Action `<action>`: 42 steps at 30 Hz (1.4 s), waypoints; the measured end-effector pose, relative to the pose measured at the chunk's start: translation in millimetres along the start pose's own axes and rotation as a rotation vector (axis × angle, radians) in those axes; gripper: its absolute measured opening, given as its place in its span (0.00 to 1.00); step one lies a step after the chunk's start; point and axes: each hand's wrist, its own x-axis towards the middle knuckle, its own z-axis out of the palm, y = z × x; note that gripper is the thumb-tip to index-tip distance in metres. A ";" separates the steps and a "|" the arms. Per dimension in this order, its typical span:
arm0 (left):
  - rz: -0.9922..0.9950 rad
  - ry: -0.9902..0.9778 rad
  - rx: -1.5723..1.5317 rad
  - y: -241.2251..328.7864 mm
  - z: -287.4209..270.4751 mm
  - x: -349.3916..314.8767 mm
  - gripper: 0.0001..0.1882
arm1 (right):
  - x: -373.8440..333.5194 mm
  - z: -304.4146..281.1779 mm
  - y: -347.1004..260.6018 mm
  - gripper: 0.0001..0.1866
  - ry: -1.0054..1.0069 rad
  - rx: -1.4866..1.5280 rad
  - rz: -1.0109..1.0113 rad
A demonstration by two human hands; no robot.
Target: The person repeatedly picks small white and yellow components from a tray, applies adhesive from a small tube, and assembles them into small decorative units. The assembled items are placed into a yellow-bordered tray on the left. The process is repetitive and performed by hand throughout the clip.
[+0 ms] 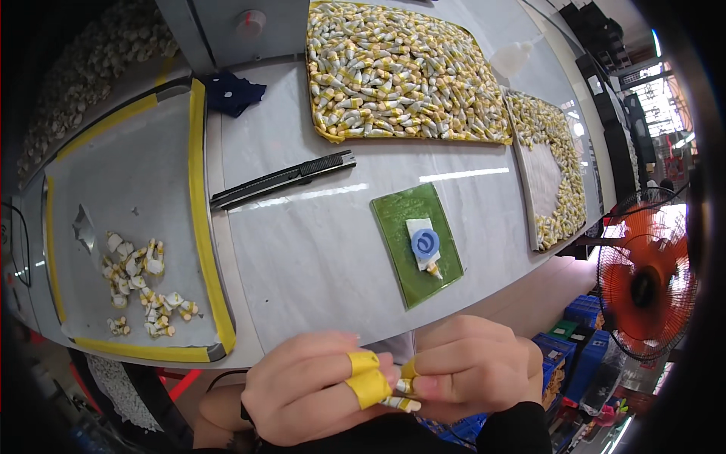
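Observation:
At the table's near edge, my two hands meet with fingertips pressed together. My left hand, with yellow tape round two fingers, is closed on small white-and-yellow cone-shaped pieces. From the other side, my right hand pinches at the same spot; its fingers cover most of what is there, and I cannot tell whether it holds a piece or a tiny tool. Just beyond my hands lies a green mat bearing a white pad, a round blue piece and one small cone.
A black box cutter lies left of the mat. Farther back, a tray is packed with similar cones, beside a partly filled board. A yellow-taped tray at left holds a loose pile. An orange fan stands at right.

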 end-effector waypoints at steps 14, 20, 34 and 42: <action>-0.612 -0.344 -0.878 -12.1 -14.4 -3.8 0.12 | 22.3 -13.5 20.6 0.08 -0.307 0.333 -0.021; -0.560 -0.386 -0.813 -10.1 -13.1 1.6 0.11 | 20.9 -14.8 22.1 0.08 -0.404 0.306 -0.047; -0.304 -0.580 0.871 42.3 -137.6 37.2 0.22 | 8.0 -17.8 16.5 0.09 -0.164 0.197 -0.123; -0.285 -0.230 0.861 -92.3 -176.9 150.5 0.21 | 4.9 -18.5 16.7 0.12 -0.095 -0.039 -0.128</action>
